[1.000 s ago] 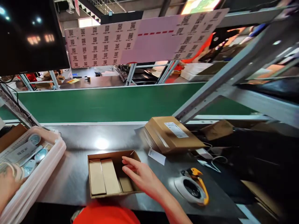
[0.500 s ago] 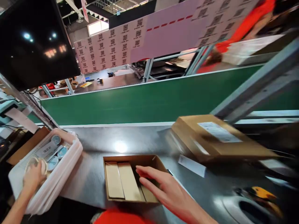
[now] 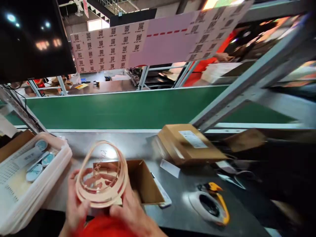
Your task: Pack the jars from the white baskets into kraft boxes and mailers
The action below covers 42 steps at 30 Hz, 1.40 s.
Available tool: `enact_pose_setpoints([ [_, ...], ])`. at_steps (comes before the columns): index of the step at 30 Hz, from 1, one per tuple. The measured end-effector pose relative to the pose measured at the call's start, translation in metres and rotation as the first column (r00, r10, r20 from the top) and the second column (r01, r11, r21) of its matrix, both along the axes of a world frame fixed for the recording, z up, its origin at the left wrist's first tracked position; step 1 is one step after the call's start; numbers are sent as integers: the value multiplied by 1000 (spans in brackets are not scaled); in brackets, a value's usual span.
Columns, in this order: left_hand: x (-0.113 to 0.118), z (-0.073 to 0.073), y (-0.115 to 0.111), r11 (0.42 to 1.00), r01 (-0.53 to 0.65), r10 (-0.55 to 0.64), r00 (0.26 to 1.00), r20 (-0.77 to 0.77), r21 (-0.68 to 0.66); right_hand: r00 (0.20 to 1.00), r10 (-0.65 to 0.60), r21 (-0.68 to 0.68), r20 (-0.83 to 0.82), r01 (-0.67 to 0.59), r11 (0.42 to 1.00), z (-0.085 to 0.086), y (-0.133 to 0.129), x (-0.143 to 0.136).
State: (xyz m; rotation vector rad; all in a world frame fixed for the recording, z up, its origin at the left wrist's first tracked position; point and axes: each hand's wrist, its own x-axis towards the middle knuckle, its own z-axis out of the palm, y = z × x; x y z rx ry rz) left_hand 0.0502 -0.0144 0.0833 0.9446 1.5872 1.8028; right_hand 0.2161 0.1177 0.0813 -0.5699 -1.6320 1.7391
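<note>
A round clear container (image 3: 101, 197) with a pale rim is held up by both hands in front of the open cardboard box (image 3: 148, 184). My left hand (image 3: 77, 204) grips its left side, and my right hand (image 3: 129, 204) grips its right side. Through the container, fingers and part of the box show. The right part of the box looks brown and bare inside; its left part is mostly hidden. To the left, a white basket (image 3: 58, 164) holds round blue-lidded tins (image 3: 34, 172).
A closed, labelled carton (image 3: 177, 141) lies at the back right, with a white slip (image 3: 170, 168) before it. Further right is a yellow tape dispenser (image 3: 223, 210) with a white roll. A metal post (image 3: 229, 95) slants up at the right.
My left hand has left the basket with the clear container. My right hand has moved from over the box onto the container's right side. The view has shifted to the right.
</note>
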Motion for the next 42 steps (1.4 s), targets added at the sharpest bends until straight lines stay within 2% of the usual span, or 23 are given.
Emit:
enact_pose_setpoints([
  [1, 18, -13, 14, 996, 88, -88, 996, 31, 19, 997, -82, -36, -4, 82, 996, 1, 0, 3],
  [3, 34, -32, 32, 969, 244, -244, 970, -4, 28, 958, -259, -7, 120, 262, 965, 4, 8, 25],
  [5, 28, -49, 39, 940, 326, -339, 921, -193, -98, 853, -409, 213, 324, 356, 910, 9, 22, 57],
  [6, 22, -58, 39, 938, 279, -331, 893, -304, -203, 773, -473, 351, 423, 341, 872, 12, 30, 72],
  [8, 11, -76, 39, 927, 73, -253, 845, -471, -367, 574, -556, 557, 601, 198, 806, 15, 39, 91],
  [9, 8, -86, 40, 915, -7, -217, 835, -506, -403, 470, -572, 601, 672, 106, 793, 16, 41, 94],
  [11, 8, -102, 42, 909, -51, -181, 846, -502, -413, 299, -573, 610, 763, -41, 791, 15, 40, 87],
  [13, 13, -114, 45, 923, -24, -168, 872, -459, -384, 194, -572, 599, 797, -129, 790, 17, 35, 70],
  [17, 16, -124, 46, 930, -17, -151, 893, -424, -367, 74, -526, 525, 847, -261, 810, 31, 34, 45],
  [20, 14, -126, 44, 925, 3, -179, 885, -429, -380, 37, -452, 437, 891, -337, 834, 48, 41, 43],
  [24, 15, -125, 45, 919, -38, -156, 878, -452, -392, 28, -430, 404, 902, -402, 822, 64, 50, 43],
  [29, 19, -120, 47, 931, 1, -164, 895, -415, -365, -6, -457, 413, 889, -420, 808, 61, 46, 26],
  [33, 20, -119, 44, 950, 8, -133, 916, -378, -314, 19, -502, 455, 865, -454, 766, 59, 49, 17],
  [39, 20, -120, 43, 939, -6, -144, 900, -411, -343, 28, -336, 298, 941, -536, 790, 87, 84, 11],
  [42, 21, -119, 42, 946, -56, -96, 892, -442, -319, 36, -254, 234, 967, -529, 816, 78, 100, -4],
])
